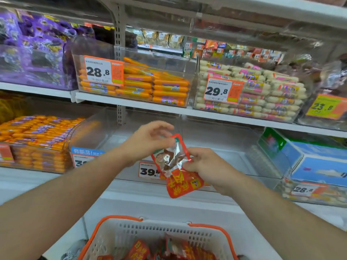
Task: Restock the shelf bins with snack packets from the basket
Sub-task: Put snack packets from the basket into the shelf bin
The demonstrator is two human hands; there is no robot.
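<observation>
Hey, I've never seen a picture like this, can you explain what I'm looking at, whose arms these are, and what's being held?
There is no machine here: this is one picture from a wide-angle camera worn on a person's head, looking forward and down at a shop shelf. The two bare arms are that person's own. The left hand and the right hand together hold a red snack packet with a clear window, the left at its top, the right at its side. Behind it sits a clear shelf bin that looks nearly bare, with a 39.8 price tag. Below is a white basket with orange handles, holding more red packets. Neighbouring bins hold orange sausage sticks and white sausage sticks.
</observation>
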